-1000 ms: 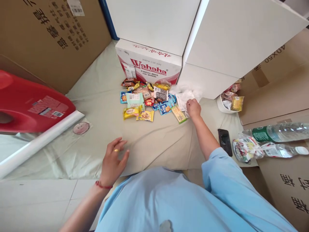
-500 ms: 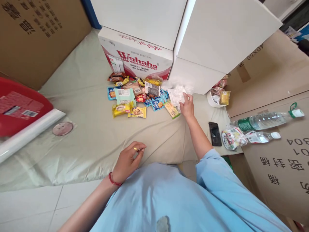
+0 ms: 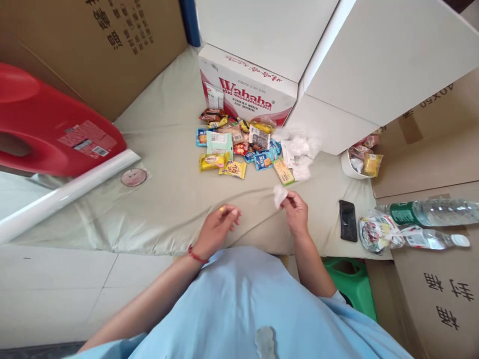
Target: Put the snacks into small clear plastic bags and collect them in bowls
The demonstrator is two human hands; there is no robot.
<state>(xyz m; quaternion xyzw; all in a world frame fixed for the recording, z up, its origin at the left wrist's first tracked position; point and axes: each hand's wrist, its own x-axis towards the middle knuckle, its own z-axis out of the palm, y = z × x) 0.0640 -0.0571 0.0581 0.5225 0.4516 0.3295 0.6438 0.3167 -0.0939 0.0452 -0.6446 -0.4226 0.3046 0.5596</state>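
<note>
Near the front edge of the cloth-covered surface (image 3: 175,209), a crumpled piece of white plastic (image 3: 279,197) is now pinched in the grip of the right hand (image 3: 297,219); half a second ago that hand was placed at the white plastic bunch (image 3: 300,145). One piece thus appears to have been singled out, and it is held clear of the remainder. By the front edge, the left hand (image 3: 219,228) has been brought closer to it; its fingers are loosely curled, and nothing is seen to be held. The packets seem to have been left undisturbed.

Counted from near to far: towards the right front corner, one wrapped bundle (image 3: 377,234), one phone (image 3: 348,221) and two bottles, a smaller (image 3: 426,238) and a larger (image 3: 434,213), are seen. Near the left edge, one round pink piece (image 3: 133,177) is laid. In the middle, one flat box (image 3: 283,172), two front yellow packets (image 3: 232,169), one pale green packet (image 3: 219,143) and at least three blue packets (image 3: 265,160) can be counted; the packets heaped behind are too overlapped for a count, as is the plastic bunch. One white bowl (image 3: 349,167) is set towards the right edge. Farthest, one white sachet (image 3: 214,95) is leaned against one carton (image 3: 254,92).
</note>
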